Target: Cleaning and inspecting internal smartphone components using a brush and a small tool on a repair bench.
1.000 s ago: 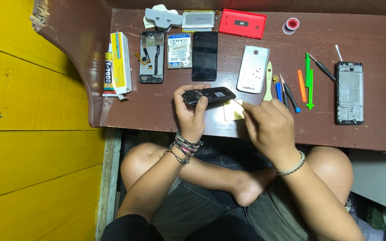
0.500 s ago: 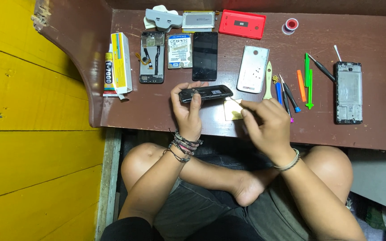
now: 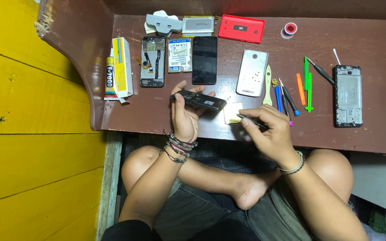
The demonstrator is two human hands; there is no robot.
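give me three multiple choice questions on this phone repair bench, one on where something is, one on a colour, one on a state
1. Where does the small red tape roll lie?
A. at the far edge of the table, right of the red phone cover
B. on the person's knee
C. on the yellow wall

2. What colour are the two thin pry tools left of the bare phone frame?
A. white
B. green
C. black

3. What is the left hand doing?
A. resting flat on the table
B. holding a dark phone up on its edge
C. hanging below the table

Key: 1 A, it sits beside the red cover near the far edge; 2 B, both are bright green; 3 B, fingers grip the tilted phone, while the right hand holds a thin dark tool.
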